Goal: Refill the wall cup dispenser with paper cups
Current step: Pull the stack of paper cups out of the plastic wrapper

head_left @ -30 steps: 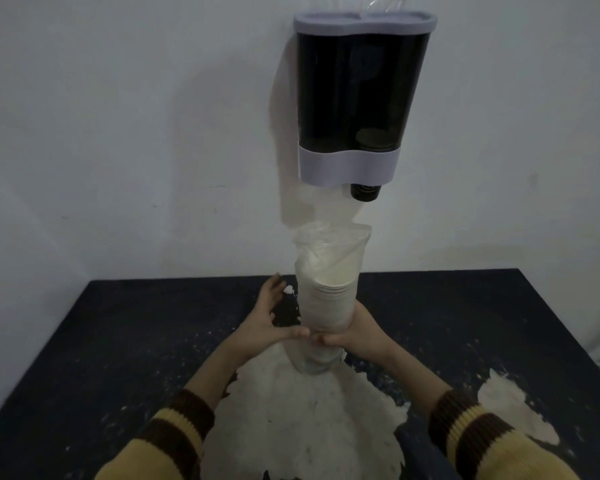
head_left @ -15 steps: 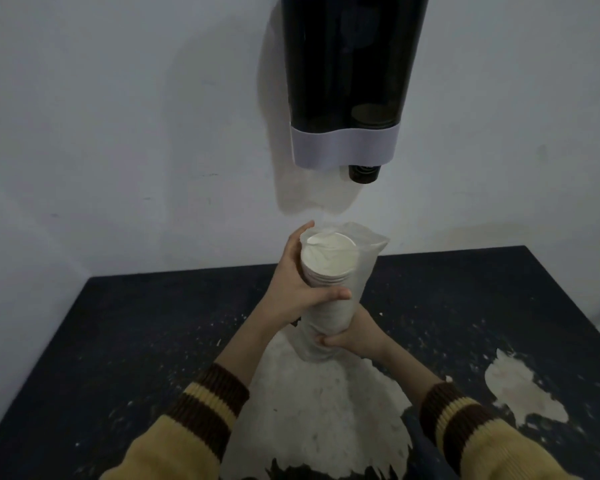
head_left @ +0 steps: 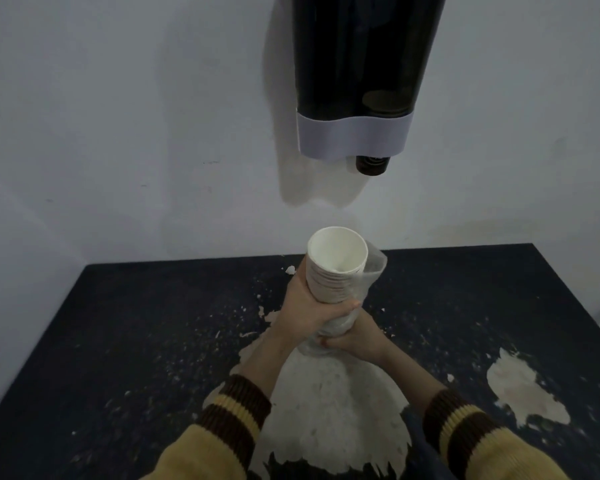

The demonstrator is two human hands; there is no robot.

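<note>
A stack of white paper cups (head_left: 333,271) stands upright over the table, its open mouth facing up, with a clear plastic sleeve (head_left: 373,268) pushed down around its right side and base. My left hand (head_left: 309,308) wraps the stack's middle. My right hand (head_left: 355,341) grips the bunched plastic at the bottom. The dark wall cup dispenser (head_left: 361,57) with a pale grey lower band hangs on the wall above and slightly right of the cups; its top is out of frame.
A dark table (head_left: 136,341) with worn pale patches and scattered flecks lies below my hands. A large bare patch (head_left: 329,403) is under my forearms and a smaller one (head_left: 523,386) at the right. The white wall (head_left: 136,116) stands behind.
The plastic sleeve has been pulled down off the top of the stack, baring the upper cups. My left hand has slid lower on the stack. The view has tilted down.
</note>
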